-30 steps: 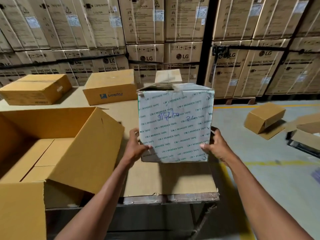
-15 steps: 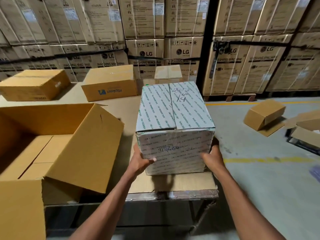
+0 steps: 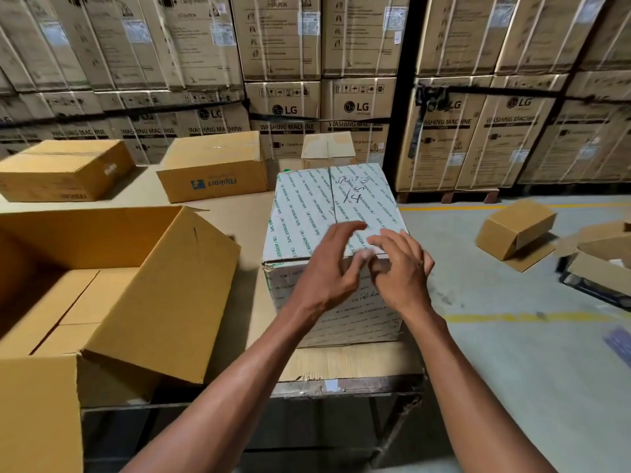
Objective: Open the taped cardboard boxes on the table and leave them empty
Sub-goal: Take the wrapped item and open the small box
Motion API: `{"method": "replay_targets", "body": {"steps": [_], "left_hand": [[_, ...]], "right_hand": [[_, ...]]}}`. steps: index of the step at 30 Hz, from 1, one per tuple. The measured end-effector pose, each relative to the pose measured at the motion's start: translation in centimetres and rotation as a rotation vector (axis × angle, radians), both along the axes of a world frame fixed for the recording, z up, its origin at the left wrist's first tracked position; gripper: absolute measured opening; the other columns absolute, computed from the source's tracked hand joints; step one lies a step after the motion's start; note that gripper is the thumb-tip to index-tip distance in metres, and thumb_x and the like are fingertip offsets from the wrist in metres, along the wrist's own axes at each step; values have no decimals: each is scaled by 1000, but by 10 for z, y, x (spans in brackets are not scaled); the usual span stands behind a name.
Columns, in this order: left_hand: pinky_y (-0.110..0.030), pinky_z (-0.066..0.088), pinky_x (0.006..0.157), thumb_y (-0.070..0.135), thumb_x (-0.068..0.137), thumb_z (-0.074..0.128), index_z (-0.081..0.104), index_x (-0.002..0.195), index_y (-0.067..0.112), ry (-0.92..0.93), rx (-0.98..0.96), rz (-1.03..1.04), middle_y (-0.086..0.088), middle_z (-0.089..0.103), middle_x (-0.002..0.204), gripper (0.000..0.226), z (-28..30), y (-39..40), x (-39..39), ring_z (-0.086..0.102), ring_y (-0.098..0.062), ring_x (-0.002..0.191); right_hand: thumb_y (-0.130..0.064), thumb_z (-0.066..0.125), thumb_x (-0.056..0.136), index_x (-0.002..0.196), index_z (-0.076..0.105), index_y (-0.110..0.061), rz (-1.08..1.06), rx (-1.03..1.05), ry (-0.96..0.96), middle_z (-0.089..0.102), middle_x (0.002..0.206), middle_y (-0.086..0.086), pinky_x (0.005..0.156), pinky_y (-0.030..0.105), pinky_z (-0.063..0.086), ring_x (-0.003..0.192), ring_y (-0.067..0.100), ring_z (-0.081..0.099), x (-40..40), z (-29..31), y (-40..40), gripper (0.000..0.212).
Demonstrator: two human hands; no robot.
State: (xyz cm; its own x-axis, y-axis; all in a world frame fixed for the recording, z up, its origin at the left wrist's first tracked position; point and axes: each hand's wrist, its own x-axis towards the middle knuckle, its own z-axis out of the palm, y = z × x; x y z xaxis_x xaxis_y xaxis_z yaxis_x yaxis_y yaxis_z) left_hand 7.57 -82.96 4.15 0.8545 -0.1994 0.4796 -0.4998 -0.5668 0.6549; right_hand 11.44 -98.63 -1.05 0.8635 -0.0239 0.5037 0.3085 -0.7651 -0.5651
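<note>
Both hands are together at the near top edge of the taped box (image 3: 336, 240), left hand (image 3: 329, 268) and right hand (image 3: 401, 268) with loose spread fingers gripping nothing, probably hunting for a tape end to peel. Box sits upright at the counter (image 3: 235, 213) corner, beside a big open carton (image 3: 102, 288) that looks empty.

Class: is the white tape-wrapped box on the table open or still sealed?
Sealed: the white box has both top flaps flat, tape wrapping intact.

The table (image 3: 235, 213) bears five boxes: one white-taped (image 3: 307, 216), one open (image 3: 102, 268), three shut.
</note>
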Motion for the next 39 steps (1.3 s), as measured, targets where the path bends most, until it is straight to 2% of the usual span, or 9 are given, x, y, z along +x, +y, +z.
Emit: {"method": "replay_targets", "body": {"steps": [4,9,12,14,21,24,28,34,39], "left_hand": [[-32,40,109,33,107,42,47,147,14,226,27,-87,-6,53,146,44,8,-19,2,50,-16,130],[-29,30,89,33,110,35,49,115,17,352,9,-19,-10,52,112,22,19,-31,3,41,-14,104],[-39,30,108,36,110,33,46,139,2,372,92,28,-18,51,145,47,22,-40,0,46,-30,131],[-53,9,121,43,108,32,36,150,8,349,144,62,-13,38,157,55,21,-42,0,26,-29,150],[-74,8,111,54,98,52,3,162,33,156,199,229,0,3,170,83,36,4,34,-5,-24,156],[-74,11,116,53,97,54,4,162,34,167,266,331,-3,2,170,83,43,36,58,-11,-32,155],[-78,-10,108,64,94,52,3,160,40,339,393,509,-6,-1,170,86,38,69,75,-6,-50,151],[-78,12,112,52,92,63,11,159,39,614,349,480,-14,5,168,86,8,92,76,11,-58,147],[-47,40,111,8,90,53,15,161,25,673,246,430,-20,19,165,82,-2,93,71,40,-40,141]], "right_hand": [[-31,55,87,131,64,-21,-11,-43,-29,53,148,-7,110,33,14,144,22,36,-1,-13,-6,46],[-37,54,91,136,60,-22,35,-92,0,49,152,-7,110,23,7,146,21,32,-3,-13,-10,48],[-35,59,91,140,56,-25,16,-58,33,46,154,-9,112,16,-1,148,17,27,-4,-11,-9,50],[-34,63,91,143,53,-27,8,-51,32,45,154,-9,111,11,-7,149,15,26,-5,-11,-9,53],[-28,66,89,131,64,-31,18,-26,-18,51,149,-10,118,43,18,146,20,33,-8,-12,-8,42],[-47,56,91,128,66,-33,15,3,-25,53,148,-10,118,45,19,146,19,33,-10,-10,-6,41],[-47,56,93,130,65,-32,18,7,-17,51,150,-8,119,44,15,148,20,29,-10,-11,-4,42],[-37,68,94,129,66,-30,2,4,-34,53,149,-6,120,48,17,149,21,29,-10,-12,-3,36],[-48,55,91,129,66,-31,-13,-12,-35,53,148,-8,120,46,17,149,21,29,-9,-13,-2,43]]}}
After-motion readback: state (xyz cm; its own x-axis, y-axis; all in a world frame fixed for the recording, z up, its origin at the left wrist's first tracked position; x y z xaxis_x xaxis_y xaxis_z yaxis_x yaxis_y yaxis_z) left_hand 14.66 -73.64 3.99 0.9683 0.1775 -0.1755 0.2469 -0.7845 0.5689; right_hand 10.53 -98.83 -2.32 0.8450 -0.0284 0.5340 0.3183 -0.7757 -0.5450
